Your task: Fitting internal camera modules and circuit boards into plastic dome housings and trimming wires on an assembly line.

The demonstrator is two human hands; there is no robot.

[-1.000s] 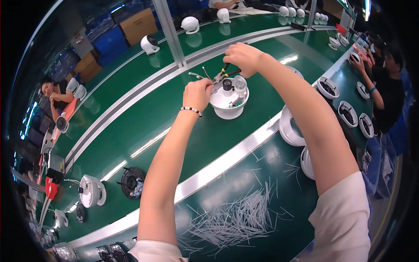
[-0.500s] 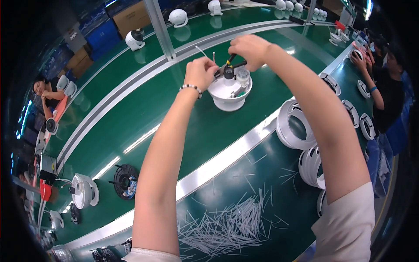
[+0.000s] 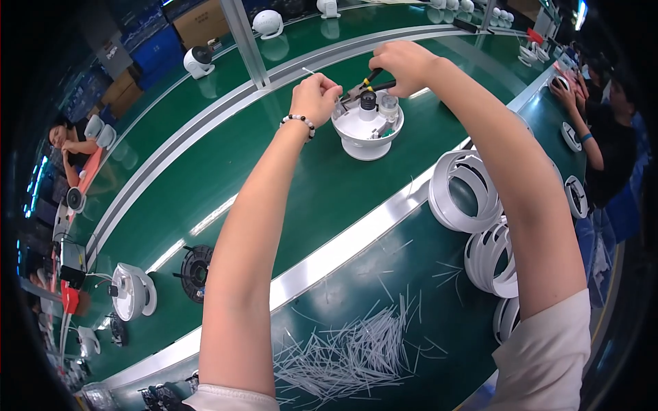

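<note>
On the green surface ahead stands a round white device housing (image 3: 368, 148), its top uncovered, with a black cylinder (image 3: 368, 101) rising from its middle and a clear part beside it. My right hand (image 3: 406, 67) is closed around black-and-yellow cutting pliers (image 3: 369, 83), whose jaws lie over the housing's left side. Close by those jaws, my left hand (image 3: 314, 101) is pinched shut at the housing's left rim. A thin white cable tie (image 3: 309, 70) sticks up from its fingers. What else those fingertips touch is hidden.
Loose white cable ties (image 3: 349, 356) lie heaped near me. White rings (image 3: 449, 198) are stacked at the right, under my forearm. A metal rail (image 3: 322, 267) crosses between. Left are a black round part (image 3: 195, 270) and a white device (image 3: 133, 293). A co-worker (image 3: 606, 130) works at right.
The pliers' jaws have shifted left, away from the black cylinder and closer to my left fingers. A thin upright strand by my left hand no longer shows. The whole view has shifted slightly.
</note>
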